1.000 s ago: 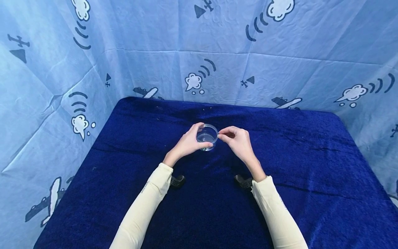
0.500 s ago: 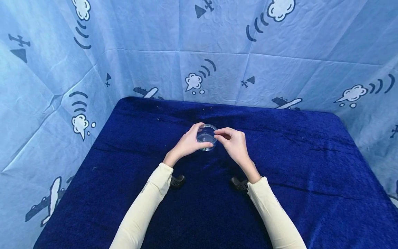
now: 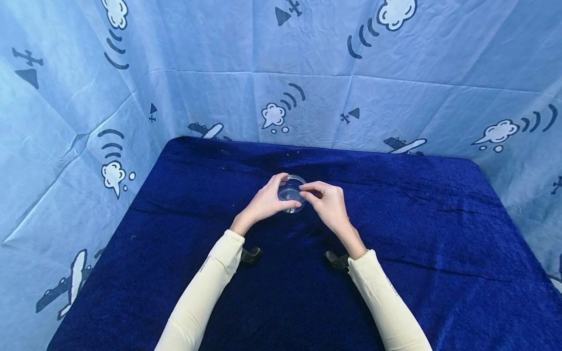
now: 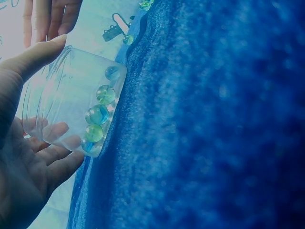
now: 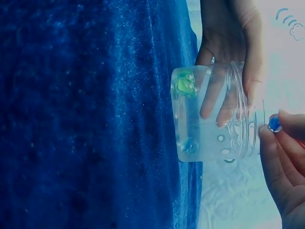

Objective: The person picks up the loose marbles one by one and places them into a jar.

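My left hand (image 3: 262, 201) grips a clear, wide-mouthed jar (image 4: 78, 88), thumb on the near side and fingers round the far side. Several glass marbles (image 4: 98, 114), green and blue, lie in the bottom of the jar, close over the blue cloth. At the jar's open mouth, my right hand (image 3: 328, 201) pinches a blue marble (image 5: 274, 124) between thumb and forefinger. In the right wrist view that marble is just outside the rim. A green marble (image 5: 186, 85) shows through the jar wall there.
Dark blue velvety cloth (image 3: 417, 219) covers the table. Beyond its back edge hangs a light blue printed curtain (image 3: 307, 48). Past the jar lie small green marbles (image 4: 127, 39). Black wrist-camera mounts (image 3: 251, 256) sit under both sleeves.
My right hand has moved left, bringing its pinching fingertips from the jar's right side to over its mouth. The left hand and the jar have stayed in place.
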A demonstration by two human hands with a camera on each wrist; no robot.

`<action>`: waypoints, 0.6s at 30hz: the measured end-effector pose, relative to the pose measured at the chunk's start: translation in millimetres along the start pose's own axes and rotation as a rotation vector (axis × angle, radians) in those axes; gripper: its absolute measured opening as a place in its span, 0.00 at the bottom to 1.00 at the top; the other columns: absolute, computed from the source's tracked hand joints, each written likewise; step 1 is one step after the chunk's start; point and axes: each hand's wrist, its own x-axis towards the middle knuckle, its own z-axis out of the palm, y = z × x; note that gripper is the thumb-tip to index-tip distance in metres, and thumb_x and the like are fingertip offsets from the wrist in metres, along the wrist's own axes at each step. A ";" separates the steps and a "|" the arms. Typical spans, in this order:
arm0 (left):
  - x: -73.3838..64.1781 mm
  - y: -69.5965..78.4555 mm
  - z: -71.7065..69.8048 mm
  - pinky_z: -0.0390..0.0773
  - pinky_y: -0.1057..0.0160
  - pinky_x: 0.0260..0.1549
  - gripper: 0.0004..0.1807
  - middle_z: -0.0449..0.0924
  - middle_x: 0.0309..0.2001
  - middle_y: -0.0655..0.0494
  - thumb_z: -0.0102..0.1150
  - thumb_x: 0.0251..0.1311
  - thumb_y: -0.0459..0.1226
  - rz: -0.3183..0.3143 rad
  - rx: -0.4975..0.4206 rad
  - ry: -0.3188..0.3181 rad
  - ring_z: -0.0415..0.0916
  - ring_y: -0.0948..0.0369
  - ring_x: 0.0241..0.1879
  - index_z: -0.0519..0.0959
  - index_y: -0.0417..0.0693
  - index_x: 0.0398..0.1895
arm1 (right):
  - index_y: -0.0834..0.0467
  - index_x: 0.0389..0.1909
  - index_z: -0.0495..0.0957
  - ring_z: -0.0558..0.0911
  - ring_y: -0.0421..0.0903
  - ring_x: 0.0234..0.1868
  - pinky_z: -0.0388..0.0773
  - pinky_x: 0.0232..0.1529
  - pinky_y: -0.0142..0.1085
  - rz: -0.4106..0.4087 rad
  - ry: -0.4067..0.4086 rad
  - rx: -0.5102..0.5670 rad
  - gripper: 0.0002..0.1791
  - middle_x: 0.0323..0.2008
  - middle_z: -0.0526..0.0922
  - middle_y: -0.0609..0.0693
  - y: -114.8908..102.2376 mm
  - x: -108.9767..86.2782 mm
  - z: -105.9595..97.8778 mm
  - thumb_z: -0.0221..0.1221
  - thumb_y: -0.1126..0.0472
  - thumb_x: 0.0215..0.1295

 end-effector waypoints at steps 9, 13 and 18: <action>-0.2 -0.1 -0.1 0.70 0.47 0.65 0.51 0.68 0.72 0.43 0.74 0.58 0.53 -0.001 -0.005 0.003 0.71 0.47 0.67 0.59 0.43 0.78 | 0.64 0.40 0.90 0.88 0.49 0.35 0.75 0.34 0.21 0.005 -0.009 -0.020 0.06 0.39 0.90 0.56 -0.4 0.3 -0.1 0.71 0.70 0.62; -0.1 -0.5 0.2 0.70 0.47 0.65 0.51 0.68 0.72 0.44 0.74 0.58 0.53 -0.003 -0.007 0.004 0.71 0.47 0.67 0.59 0.44 0.78 | 0.64 0.40 0.90 0.86 0.50 0.31 0.73 0.31 0.21 0.007 -0.011 -0.020 0.06 0.39 0.90 0.57 -1.0 0.2 -0.2 0.71 0.70 0.62; -0.2 -0.6 0.8 0.70 0.47 0.65 0.51 0.68 0.72 0.44 0.74 0.58 0.53 -0.003 -0.002 0.007 0.71 0.48 0.67 0.59 0.45 0.78 | 0.65 0.41 0.90 0.86 0.52 0.29 0.72 0.29 0.20 0.009 -0.014 -0.013 0.07 0.39 0.90 0.58 -1.2 0.2 -0.1 0.71 0.70 0.62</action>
